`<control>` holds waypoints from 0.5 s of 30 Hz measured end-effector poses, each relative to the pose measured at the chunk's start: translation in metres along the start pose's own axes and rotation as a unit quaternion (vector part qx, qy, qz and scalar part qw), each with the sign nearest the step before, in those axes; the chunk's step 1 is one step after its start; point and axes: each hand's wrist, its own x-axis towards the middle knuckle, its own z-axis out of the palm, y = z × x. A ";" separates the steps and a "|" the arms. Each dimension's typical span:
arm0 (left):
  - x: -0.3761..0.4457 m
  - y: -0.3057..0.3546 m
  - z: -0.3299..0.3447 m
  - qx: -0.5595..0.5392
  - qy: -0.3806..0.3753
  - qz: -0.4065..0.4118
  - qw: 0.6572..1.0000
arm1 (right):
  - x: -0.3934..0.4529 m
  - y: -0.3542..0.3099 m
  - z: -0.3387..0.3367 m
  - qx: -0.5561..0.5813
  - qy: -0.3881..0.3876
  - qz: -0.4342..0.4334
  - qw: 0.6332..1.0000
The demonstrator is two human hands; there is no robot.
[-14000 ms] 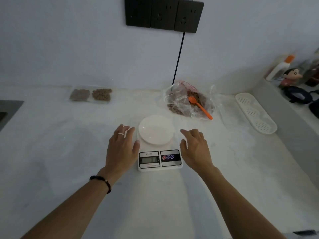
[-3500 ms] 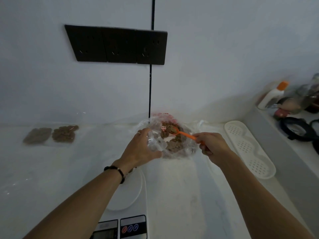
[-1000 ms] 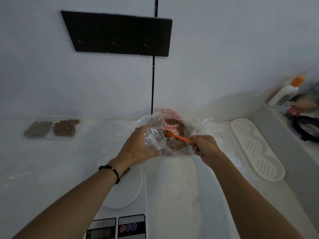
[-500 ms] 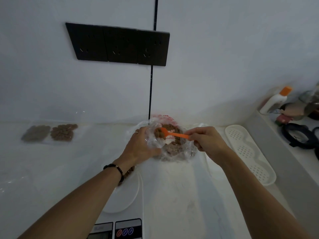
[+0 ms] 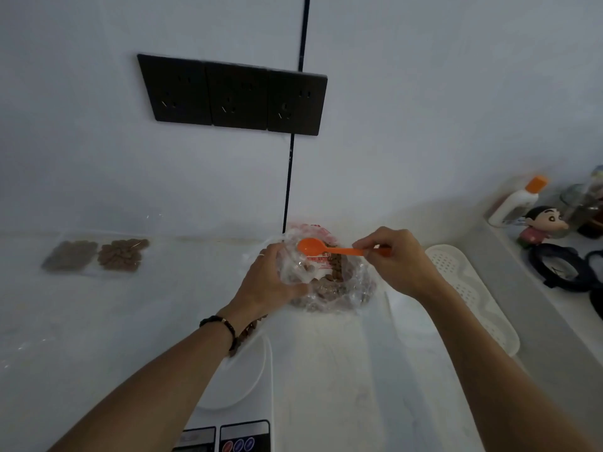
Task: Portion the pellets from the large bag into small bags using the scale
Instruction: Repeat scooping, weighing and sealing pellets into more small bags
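The large clear bag of brown pellets (image 5: 329, 288) sits against the wall at the middle of the counter. My left hand (image 5: 267, 282) grips its crumpled left rim. My right hand (image 5: 398, 259) pinches the handle of an orange spoon (image 5: 313, 246), whose bowl hovers level over the bag's mouth and looks empty. The white scale (image 5: 241, 402) stands in front, under my left forearm; several pellets (image 5: 248, 331) lie on its round platform. Two filled small bags (image 5: 98, 256) rest at the far left by the wall.
A white perforated tray (image 5: 473, 295) lies to the right of the big bag. On the raised right ledge stand a white bottle with an orange cap (image 5: 515, 200), a small figurine (image 5: 541, 226) and dark objects. Black wall sockets (image 5: 231, 96) and a cable (image 5: 288, 177) are behind.
My right hand has lifted the spoon out of the pellets and up above the bag's mouth. My left hand keeps its grip on the bag's rim.
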 end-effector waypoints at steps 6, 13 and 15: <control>-0.004 -0.003 0.003 0.043 -0.018 0.005 0.999 | 0.009 0.032 0.016 -0.100 0.013 0.078 0.992; -0.001 -0.008 0.007 0.095 -0.042 0.001 0.995 | 0.013 0.057 0.042 -0.215 -0.049 0.057 0.974; 0.000 -0.009 0.007 0.103 -0.040 0.003 0.994 | 0.012 0.061 0.033 -0.181 -0.079 0.095 0.976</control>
